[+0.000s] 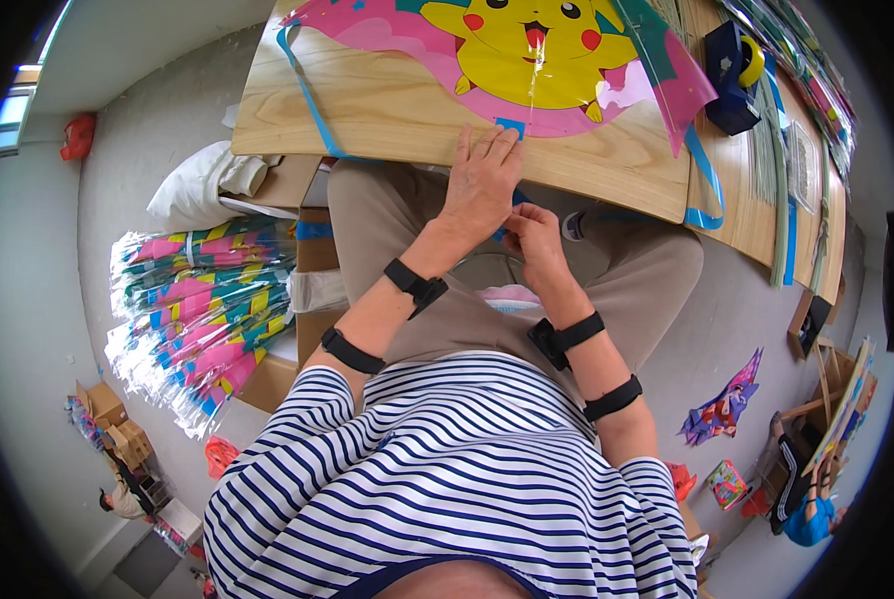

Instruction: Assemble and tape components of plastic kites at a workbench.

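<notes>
A kite (pixel 542 75) of thin printed film, with a yellow cartoon creature on pink and green, lies on the wooden table in front of me. My left hand (pixel 482 175) rests with its fingers stretched flat at the table's near edge. Its fingertips press beside a small blue tab (pixel 510 127) at the kite's bottom edge. Just below the table edge, my right hand (pixel 537 240) is closed, its fingers pinching a blue ribbon (pixel 504 228) over my lap. Part of that ribbon is hidden behind my left hand and the table edge.
Blue ribbons (pixel 307 90) loop down both sides of the table (pixel 617 180). A dark blue tape dispenser (pixel 731 85) and thin rods (pixel 764 150) lie at the right. Stacked kite sheets (pixel 207 299) hang beside a cardboard box on the left. Other people (pixel 812 514) sit farther off.
</notes>
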Tool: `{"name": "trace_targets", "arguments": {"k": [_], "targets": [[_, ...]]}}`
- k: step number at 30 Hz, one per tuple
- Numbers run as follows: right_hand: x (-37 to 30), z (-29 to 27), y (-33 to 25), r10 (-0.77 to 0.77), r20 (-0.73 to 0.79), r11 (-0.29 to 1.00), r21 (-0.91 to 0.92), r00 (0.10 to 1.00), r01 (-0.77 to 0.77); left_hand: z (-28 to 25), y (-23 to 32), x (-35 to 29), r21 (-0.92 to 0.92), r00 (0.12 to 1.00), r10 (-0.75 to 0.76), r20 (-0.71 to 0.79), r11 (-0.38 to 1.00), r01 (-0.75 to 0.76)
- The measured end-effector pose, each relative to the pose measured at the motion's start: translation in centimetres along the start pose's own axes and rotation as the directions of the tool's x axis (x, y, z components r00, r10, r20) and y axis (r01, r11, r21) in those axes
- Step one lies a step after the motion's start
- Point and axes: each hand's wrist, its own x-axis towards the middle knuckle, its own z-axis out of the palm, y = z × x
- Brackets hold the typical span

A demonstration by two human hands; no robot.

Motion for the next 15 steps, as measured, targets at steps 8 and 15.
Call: {"name": "trace_targets", "arguments": {"k": [8,15], "targets": [[0.3,-1.0,0.3,-0.031,-0.004,0.992,-0.122,1.0,0.03,0.6,0.3,-0.2,0.021,1.0,-0.023,-0.017,1.0,0.024],[0.3,-1.1,0.5,-0.038,-0.01,0.989,-0.147,0.999,0.036,0.4,0.4,-0.2,0.028,0.999,-0.041,0.002,0.999,0.041]]}}
